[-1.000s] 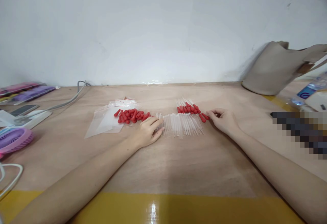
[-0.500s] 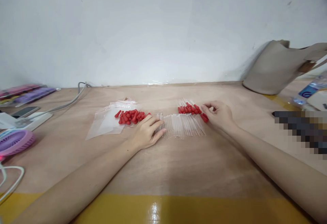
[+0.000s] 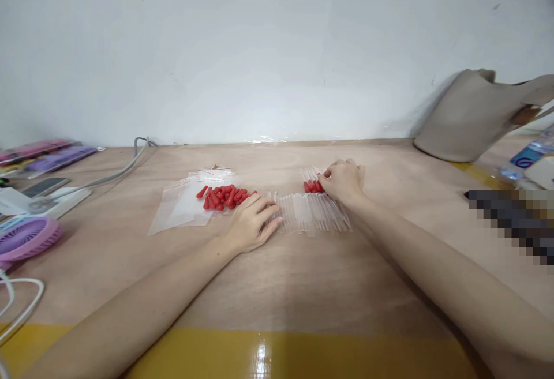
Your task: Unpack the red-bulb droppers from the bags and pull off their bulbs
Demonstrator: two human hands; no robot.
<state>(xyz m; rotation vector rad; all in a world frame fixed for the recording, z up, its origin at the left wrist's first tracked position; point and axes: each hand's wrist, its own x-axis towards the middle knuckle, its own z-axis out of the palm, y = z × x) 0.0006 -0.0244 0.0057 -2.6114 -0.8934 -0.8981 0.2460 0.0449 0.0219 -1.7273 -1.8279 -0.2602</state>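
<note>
Thin clear tubes, like dropper pipettes, lie side by side in a row on the table. Over the row's left end rests my left hand, fingers loosely apart, touching the tubes. Red rubber bulbs sit in a line at the tubes' far ends, with more clear tube ends behind. My right hand is curled over the right part of that line, its fingertips closed at a bulb; the hand hides the other bulbs there. Beside my left hand is a loose pile of red rubber bulbs.
Clear zip bags lie under and left of the pile. Further left are a purple fan, a phone, a power strip with a cable and coloured packets. A grey bag and a bottle stand right.
My right hand has moved left from beside the red bulbs to over them, covering the right part of their line. My left hand stays on the tubes.
</note>
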